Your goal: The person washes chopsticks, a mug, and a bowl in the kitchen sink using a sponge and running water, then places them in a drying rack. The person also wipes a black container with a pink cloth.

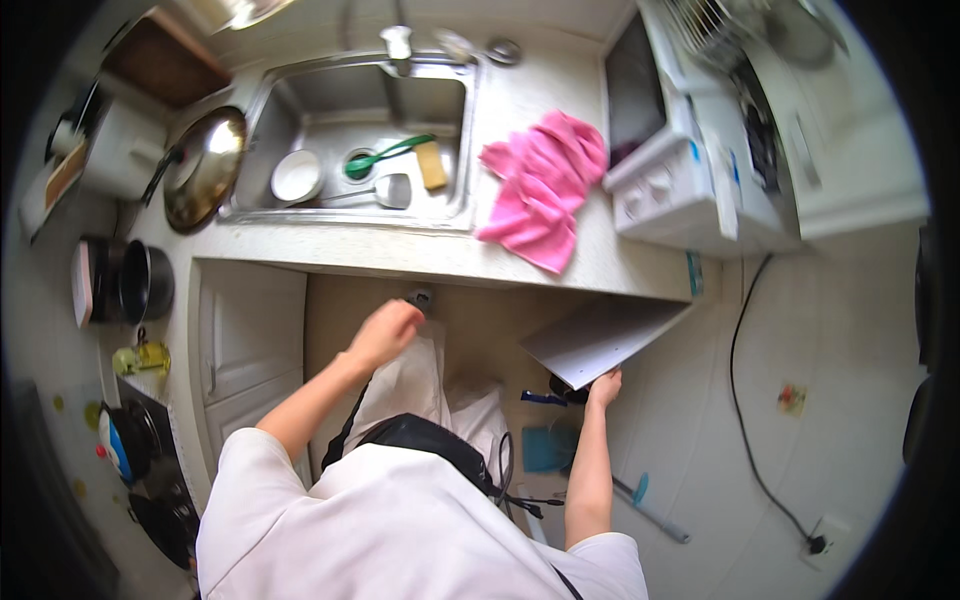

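Observation:
My right hand (606, 386) grips the outer edge of a white cabinet door (611, 341), which stands swung out below the counter at the right. My left hand (386, 334) hangs in front of the counter's front edge, over my trouser leg, with its fingers curled. Its palm side is hidden, so I cannot tell whether anything is in it. Just beyond its fingertips, a small grey thing (420, 298) shows near the floor, too blurred to name. The cabinet's inside is hidden under the countertop (360, 244).
A steel sink (251, 150) holds a white bowl (298, 176), a green spoon (390, 155), a spatula (392, 191) and a sponge (430, 166). A pink cloth (544, 187) lies beside a white microwave oven (667, 187). A blue dustpan (547, 448) is by the right wall.

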{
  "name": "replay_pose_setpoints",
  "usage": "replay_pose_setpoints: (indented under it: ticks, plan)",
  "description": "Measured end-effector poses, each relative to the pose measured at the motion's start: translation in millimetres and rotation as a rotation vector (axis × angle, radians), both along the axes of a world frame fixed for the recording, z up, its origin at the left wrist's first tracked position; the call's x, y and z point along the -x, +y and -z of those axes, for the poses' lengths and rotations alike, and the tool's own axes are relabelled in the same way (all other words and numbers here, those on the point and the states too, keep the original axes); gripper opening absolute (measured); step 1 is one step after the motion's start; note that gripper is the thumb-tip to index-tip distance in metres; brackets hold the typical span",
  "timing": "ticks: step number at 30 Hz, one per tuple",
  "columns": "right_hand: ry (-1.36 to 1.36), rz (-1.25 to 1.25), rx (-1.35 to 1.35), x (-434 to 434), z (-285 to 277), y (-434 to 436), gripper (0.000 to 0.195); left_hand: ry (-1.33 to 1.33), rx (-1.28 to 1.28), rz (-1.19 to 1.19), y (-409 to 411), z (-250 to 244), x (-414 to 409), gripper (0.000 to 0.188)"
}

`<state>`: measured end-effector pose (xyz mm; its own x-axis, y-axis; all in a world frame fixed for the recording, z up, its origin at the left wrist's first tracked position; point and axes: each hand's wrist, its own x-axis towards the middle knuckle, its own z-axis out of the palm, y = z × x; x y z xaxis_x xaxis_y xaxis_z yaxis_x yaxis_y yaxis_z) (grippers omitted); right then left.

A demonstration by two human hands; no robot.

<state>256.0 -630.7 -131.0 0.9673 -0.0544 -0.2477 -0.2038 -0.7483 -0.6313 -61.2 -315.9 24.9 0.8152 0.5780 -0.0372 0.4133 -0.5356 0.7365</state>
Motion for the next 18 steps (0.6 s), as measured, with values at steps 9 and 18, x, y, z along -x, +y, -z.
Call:
replay_pose_setpoints:
  ticks: [9, 18]
  plan:
    - [-0.072, 0.057, 0.099, 5.8, -33.2, 115.5, 0.023, 0.321, -0.196, -0.778, 294.1, 46.6, 92.7, 0.03]
    - [-0.15, -0.376, -0.614, 82.2, -198.7, 391.4, 0.014, 0.016, 1.272, -1.231, 391.6, 213.2, 163.9, 0.034]
